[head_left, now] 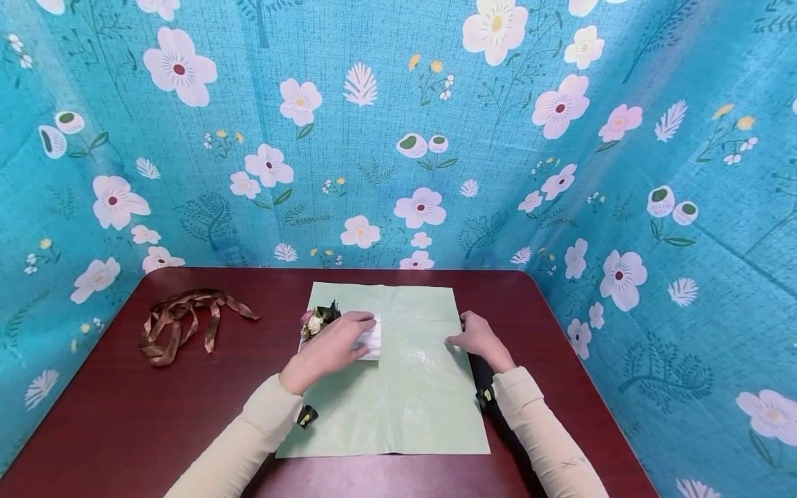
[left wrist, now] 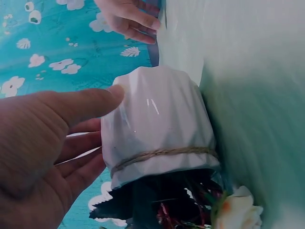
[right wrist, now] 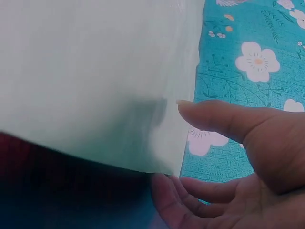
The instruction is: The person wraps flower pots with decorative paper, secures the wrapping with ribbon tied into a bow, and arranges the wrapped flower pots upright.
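Observation:
A pale green sheet of wrapping paper (head_left: 429, 401) lies flat with a crease down its middle. On its left half a white ribbed flowerpot (left wrist: 162, 114) lies on its side, twine tied round it near the mouth. Pink and white flowers (head_left: 314, 324) with dark leaves stick out of the pot to the left. My left hand (head_left: 333, 346) grips the pot, thumb on one side and fingers round the other. At the paper's right edge is my right hand (head_left: 481, 340); in the right wrist view its thumb is above the sheet's edge and its fingertips touch the edge from below.
A brown satin ribbon (head_left: 160, 358) lies loosely looped at the left of the dark red table (head_left: 93, 415). Blue floral cloth (head_left: 373, 159) hangs behind the table and along its sides. Each wrist carries a small black camera mount (head_left: 306, 417).

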Tool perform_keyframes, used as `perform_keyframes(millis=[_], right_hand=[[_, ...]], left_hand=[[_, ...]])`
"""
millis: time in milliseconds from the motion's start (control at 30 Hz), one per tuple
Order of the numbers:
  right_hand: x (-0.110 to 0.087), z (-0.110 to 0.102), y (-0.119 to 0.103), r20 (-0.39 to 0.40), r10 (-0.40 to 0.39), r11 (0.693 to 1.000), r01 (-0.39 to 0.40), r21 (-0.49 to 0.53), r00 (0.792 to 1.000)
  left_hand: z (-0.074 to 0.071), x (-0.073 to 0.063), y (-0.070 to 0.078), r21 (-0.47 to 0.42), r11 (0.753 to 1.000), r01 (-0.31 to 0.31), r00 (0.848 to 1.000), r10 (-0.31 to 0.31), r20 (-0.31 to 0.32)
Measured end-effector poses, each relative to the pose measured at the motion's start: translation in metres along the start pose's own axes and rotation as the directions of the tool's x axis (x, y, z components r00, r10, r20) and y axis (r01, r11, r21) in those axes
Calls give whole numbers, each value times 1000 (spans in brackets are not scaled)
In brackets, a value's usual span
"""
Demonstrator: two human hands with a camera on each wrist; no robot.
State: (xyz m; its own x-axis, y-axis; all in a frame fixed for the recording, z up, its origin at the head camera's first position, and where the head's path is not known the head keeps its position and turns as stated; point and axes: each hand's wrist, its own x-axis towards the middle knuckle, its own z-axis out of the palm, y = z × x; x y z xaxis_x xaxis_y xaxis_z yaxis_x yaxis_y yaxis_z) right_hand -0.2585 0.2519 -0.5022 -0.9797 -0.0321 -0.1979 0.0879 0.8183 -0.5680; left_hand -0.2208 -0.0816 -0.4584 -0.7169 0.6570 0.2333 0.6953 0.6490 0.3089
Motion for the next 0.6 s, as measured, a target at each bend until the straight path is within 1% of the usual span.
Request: perform_keyframes(millis=[167,300,400,467,533,600], right_hand=[[0,-1,0,12,9,1000,-9,-14,1000],[1,-5,7,14,0,1000,0,12,1000],[2,-6,11,34,-10,996,7,91,999],[1,-6,12,49,-25,987,17,157,998],[0,-5,12,65,-50,974,34,223,997],[-3,-4,12,78,-92,956,66,285,993]], left_hand=[[-2,3,4,4,1000,21,1000,-21,9],[-3,5,7,20,1000,15,1000,-16,17],[-3,5,7,53,999,8,1000,-9,23],[-4,5,6,74,997,0,1000,-2,19],[-4,5,5,85,996,-4,1000,3,16],[-4,4,4,88,996,-4,1000,3,12]])
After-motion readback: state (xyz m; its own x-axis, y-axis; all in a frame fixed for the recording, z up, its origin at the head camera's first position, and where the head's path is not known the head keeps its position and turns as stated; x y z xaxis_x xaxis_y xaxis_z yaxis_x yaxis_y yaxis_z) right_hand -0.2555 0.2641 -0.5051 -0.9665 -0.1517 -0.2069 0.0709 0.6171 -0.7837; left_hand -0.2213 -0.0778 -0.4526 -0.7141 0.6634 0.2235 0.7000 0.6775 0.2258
